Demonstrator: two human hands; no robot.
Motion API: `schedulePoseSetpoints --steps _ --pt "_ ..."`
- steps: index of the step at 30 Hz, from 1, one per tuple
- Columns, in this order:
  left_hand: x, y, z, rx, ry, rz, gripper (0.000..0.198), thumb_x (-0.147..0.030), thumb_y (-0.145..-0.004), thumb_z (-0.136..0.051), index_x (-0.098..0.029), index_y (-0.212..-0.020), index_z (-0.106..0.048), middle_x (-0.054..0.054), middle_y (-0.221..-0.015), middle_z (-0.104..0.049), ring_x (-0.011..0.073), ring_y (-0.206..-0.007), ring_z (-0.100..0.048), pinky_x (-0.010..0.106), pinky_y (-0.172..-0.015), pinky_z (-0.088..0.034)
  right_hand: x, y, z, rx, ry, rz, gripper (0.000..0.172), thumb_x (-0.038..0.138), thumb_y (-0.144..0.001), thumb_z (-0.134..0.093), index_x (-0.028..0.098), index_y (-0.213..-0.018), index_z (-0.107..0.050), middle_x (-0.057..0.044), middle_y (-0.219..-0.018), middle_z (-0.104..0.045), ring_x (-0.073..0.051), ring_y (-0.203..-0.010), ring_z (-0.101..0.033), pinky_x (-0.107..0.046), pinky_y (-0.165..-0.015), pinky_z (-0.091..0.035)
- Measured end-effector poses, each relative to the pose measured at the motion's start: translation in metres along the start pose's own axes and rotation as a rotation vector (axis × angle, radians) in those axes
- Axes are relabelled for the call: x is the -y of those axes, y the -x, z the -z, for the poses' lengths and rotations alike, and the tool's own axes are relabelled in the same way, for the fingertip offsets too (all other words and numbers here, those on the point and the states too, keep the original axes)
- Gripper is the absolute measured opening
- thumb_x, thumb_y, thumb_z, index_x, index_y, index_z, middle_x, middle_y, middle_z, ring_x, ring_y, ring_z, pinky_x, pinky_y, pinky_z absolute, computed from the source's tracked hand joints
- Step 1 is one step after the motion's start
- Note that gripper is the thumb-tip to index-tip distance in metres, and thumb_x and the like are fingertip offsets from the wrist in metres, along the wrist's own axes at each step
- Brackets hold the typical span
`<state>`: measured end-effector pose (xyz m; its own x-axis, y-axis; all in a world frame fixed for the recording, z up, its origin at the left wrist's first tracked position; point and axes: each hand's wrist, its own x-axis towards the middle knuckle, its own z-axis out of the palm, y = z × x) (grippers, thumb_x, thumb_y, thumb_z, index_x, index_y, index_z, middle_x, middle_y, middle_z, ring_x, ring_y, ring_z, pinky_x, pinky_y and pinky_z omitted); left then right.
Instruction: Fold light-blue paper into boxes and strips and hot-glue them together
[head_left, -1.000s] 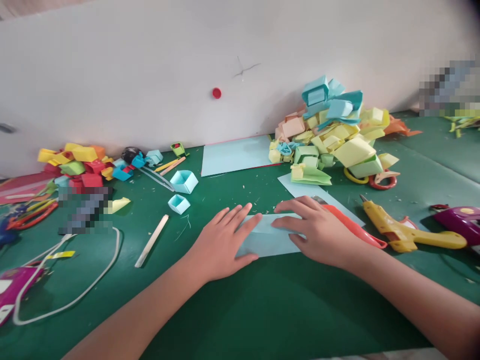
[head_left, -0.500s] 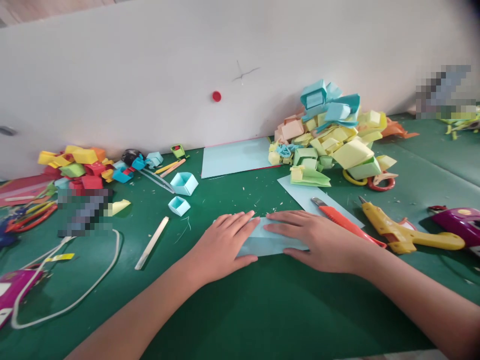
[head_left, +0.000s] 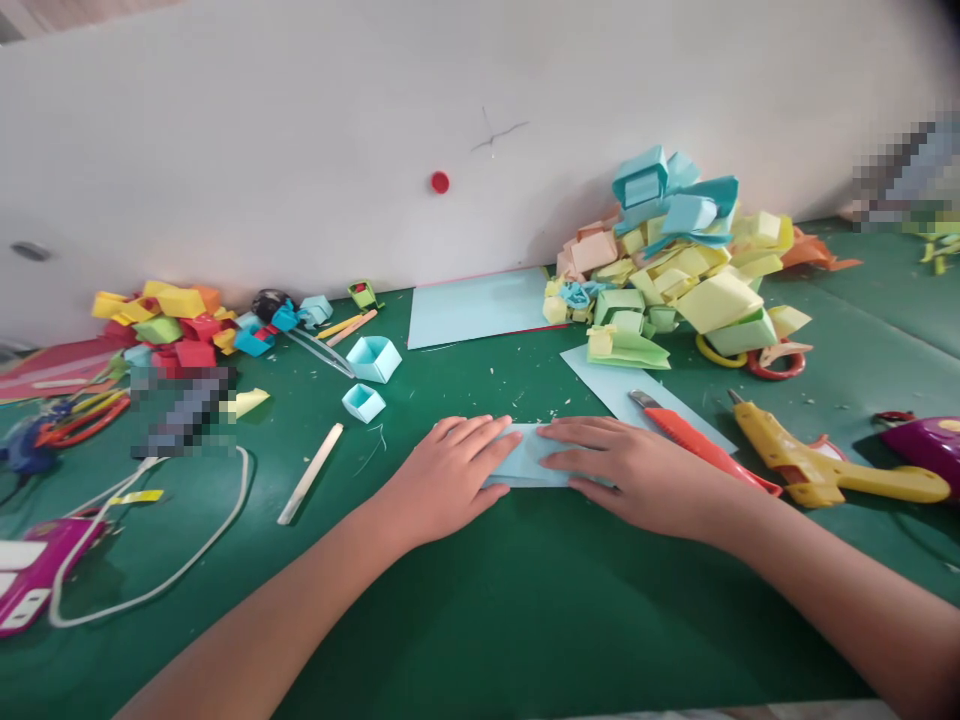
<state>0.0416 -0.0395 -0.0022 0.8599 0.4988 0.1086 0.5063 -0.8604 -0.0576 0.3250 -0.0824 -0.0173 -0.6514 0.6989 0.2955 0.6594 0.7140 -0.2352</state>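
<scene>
A folded light-blue paper lies flat on the green table in front of me. My left hand presses on its left part, fingers stretched out flat. My right hand lies flat on its right part, fingers extended toward the left hand. The fingertips of both hands nearly meet over the paper. Most of the paper is hidden under the two hands.
An orange utility knife and a yellow glue gun lie right of my right hand. A heap of folded paper pieces sits at the back right, another heap at left. Two small blue paper boxes, a wooden stick, a white cable.
The paper looks narrower than a second ago, with its near edge folded up. Both hands have drawn closer together and pressed flat on it.
</scene>
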Motion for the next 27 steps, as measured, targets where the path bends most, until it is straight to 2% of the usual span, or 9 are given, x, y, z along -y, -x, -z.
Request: schedulePoseSetpoints --steps 9,21,27 --pt "0.007 0.0 0.001 0.032 0.031 -0.018 0.051 -0.041 -0.104 -0.054 -0.019 -0.149 -0.048 0.012 -0.159 -0.048 0.0311 -0.14 -0.051 0.049 -0.109 -0.043 -0.001 -0.001 0.0 0.029 -0.035 0.006 0.034 0.017 -0.1 -0.052 0.03 -0.121 -0.076 -0.006 -0.145 -0.064 -0.032 -0.131 -0.061 -0.054 -0.103 -0.058" --pt "0.008 0.001 0.002 -0.019 0.052 -0.056 0.041 -0.041 -0.104 -0.053 -0.02 -0.14 -0.057 0.013 -0.15 -0.057 0.0307 -0.132 -0.057 0.047 -0.103 -0.047 -0.004 -0.001 0.005 0.113 -0.076 0.002 0.039 0.016 -0.1 -0.051 0.033 -0.124 -0.076 -0.003 -0.142 -0.067 -0.031 -0.136 -0.058 -0.051 -0.105 -0.057" --pt "0.011 0.001 -0.002 -0.019 0.076 -0.088 0.041 -0.039 -0.104 -0.054 -0.019 -0.139 -0.059 0.013 -0.154 -0.053 0.0324 -0.139 -0.053 0.05 -0.108 -0.046 -0.005 -0.001 0.008 0.14 -0.09 -0.01 0.037 0.018 -0.101 -0.05 0.031 -0.122 -0.077 -0.003 -0.144 -0.065 -0.031 -0.139 -0.055 -0.05 -0.108 -0.056"
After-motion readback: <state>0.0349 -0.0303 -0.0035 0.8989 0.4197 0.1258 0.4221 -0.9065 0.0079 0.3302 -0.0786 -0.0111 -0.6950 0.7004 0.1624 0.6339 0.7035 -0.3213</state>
